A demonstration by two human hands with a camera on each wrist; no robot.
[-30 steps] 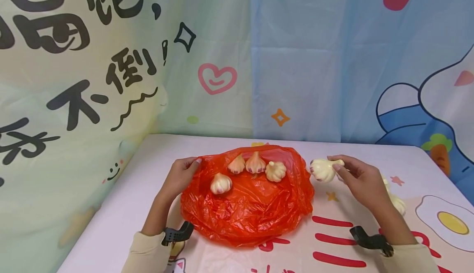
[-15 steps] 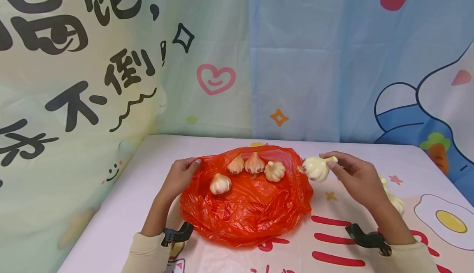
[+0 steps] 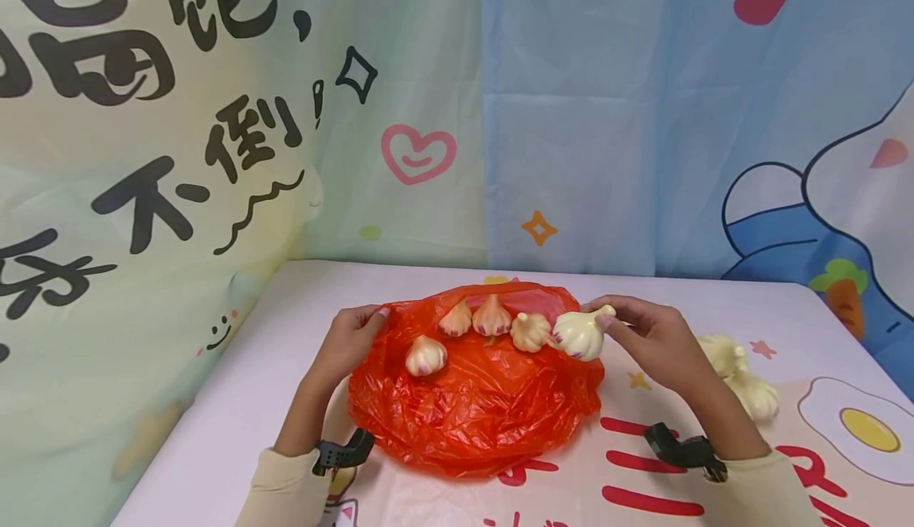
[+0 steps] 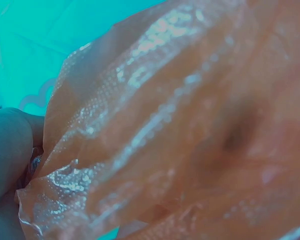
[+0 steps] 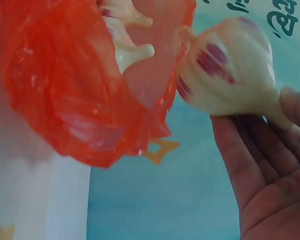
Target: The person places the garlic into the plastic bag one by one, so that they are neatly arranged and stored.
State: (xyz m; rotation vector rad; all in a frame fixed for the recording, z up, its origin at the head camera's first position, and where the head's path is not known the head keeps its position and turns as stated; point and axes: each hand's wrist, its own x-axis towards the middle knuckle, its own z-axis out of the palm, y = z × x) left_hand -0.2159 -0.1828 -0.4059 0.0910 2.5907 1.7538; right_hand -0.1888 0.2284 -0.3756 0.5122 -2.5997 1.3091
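A red plastic bag (image 3: 485,424) lies spread on the table with its mouth toward the back. My left hand (image 3: 355,336) pinches the bag's left edge between thumb and fingers; the left wrist view is mostly filled by the bag's film (image 4: 140,120). Several garlic bulbs show in the bag, among them a pale one (image 3: 426,355) at the left and one (image 3: 531,332) at the right. My right hand (image 3: 653,344) pinches a white garlic bulb with purple streaks (image 3: 580,335) by its stem, over the bag's right edge. In the right wrist view that bulb (image 5: 235,70) is beside the bag's mouth.
More white garlic bulbs (image 3: 753,396) lie on the table right of the bag, partly behind my right forearm. The table (image 3: 314,285) wears a printed cloth, and a printed curtain (image 3: 571,154) hangs behind its back edge.
My right hand has moved left with the garlic bulb, from beside the bag to over its right edge. More of the bulbs on the right now show. The left hand stays put.
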